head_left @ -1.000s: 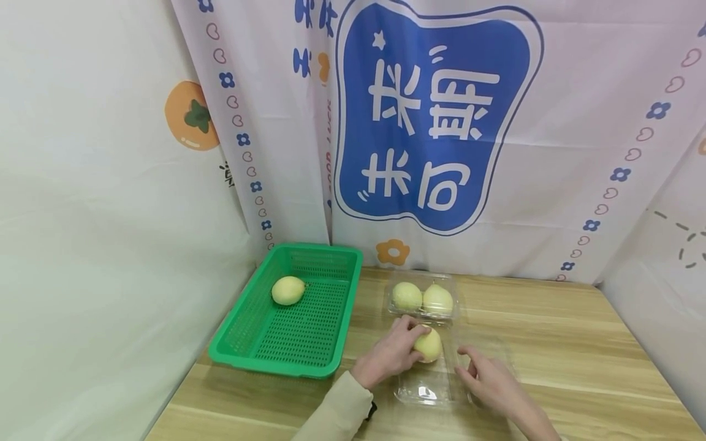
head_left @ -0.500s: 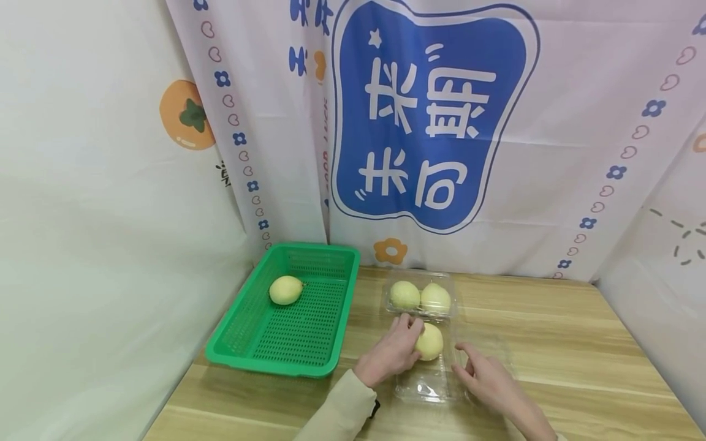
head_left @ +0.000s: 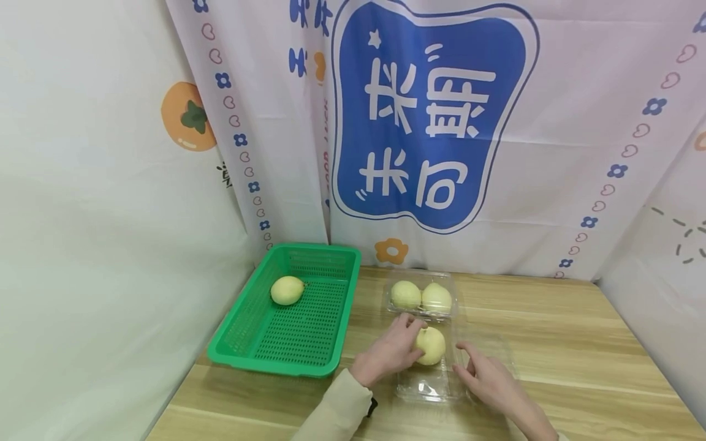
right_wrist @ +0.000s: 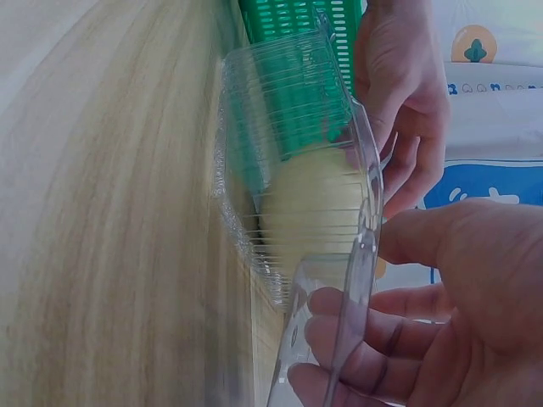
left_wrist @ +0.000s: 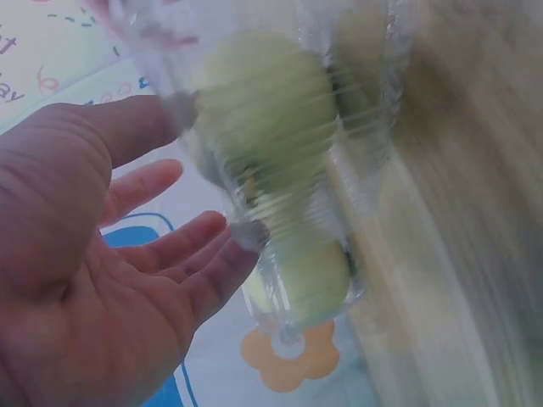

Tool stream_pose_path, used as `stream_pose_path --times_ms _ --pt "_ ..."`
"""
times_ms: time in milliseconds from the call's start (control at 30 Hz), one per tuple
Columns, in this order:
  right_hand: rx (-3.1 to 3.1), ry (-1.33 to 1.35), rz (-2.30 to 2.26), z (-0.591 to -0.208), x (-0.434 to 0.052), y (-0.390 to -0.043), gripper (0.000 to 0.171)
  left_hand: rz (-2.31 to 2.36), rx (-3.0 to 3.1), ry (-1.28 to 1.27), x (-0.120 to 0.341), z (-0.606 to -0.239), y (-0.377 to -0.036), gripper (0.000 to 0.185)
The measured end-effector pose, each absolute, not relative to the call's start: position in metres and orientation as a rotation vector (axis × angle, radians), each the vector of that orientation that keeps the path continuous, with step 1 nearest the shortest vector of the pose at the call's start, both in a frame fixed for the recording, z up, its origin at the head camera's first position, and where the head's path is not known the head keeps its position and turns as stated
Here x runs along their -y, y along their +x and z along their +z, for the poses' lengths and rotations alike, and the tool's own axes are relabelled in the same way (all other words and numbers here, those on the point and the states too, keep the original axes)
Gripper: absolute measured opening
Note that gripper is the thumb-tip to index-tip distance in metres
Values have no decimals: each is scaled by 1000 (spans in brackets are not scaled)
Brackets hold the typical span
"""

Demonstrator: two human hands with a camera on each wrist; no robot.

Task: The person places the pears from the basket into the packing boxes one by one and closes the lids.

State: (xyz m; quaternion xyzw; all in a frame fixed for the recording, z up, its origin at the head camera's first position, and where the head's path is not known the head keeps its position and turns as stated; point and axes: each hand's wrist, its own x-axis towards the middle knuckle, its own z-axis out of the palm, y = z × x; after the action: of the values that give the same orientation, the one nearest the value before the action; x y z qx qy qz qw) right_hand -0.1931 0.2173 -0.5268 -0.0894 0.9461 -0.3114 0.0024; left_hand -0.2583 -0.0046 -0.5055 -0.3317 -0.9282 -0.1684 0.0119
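A pale yellow pear (head_left: 432, 346) sits in a clear plastic clamshell box (head_left: 421, 389), whose lid (head_left: 504, 352) is folded out to the right. My left hand (head_left: 390, 350) is at the pear's left side, with thumb and fingertips touching or very near it. Its fingers look loosely bent and spread in the left wrist view. My right hand (head_left: 488, 380) is at the box's right edge, above the folded-out lid. In the right wrist view, its relaxed fingers (right_wrist: 352, 360) show through the clear plastic, with the thumb near the rim.
Behind the box stands another clear box (head_left: 421, 278) with two pears (head_left: 437, 299) in it. To the left, a green plastic basket (head_left: 344, 306) holds one pear (head_left: 287, 290). A printed curtain (head_left: 557, 184) hangs at the table's (head_left: 579, 355) back edge.
The left fingers have loosened from the pear, which shows more of its surface and sits slightly further right. My right hand has hardly moved.
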Motion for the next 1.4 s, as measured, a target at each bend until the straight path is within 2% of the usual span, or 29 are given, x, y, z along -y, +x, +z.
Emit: stream_pose_path --times_ms 167,500,1033,1400 --pt "-2970 -278 -979 -527 -218 -194 47 -546 2905 -1068 11 -497 -258 49" --pt "-2964 -285 -1001 -528 -219 -193 47 -488 2762 -1199 32 -463 -262 29" --pt "-2963 -286 -995 -527 -219 -193 47 -417 2739 -1212 47 -434 -272 27" --pt "-2951 -271 -995 -526 -219 -193 47 -374 2765 -1155 54 -429 -273 32"
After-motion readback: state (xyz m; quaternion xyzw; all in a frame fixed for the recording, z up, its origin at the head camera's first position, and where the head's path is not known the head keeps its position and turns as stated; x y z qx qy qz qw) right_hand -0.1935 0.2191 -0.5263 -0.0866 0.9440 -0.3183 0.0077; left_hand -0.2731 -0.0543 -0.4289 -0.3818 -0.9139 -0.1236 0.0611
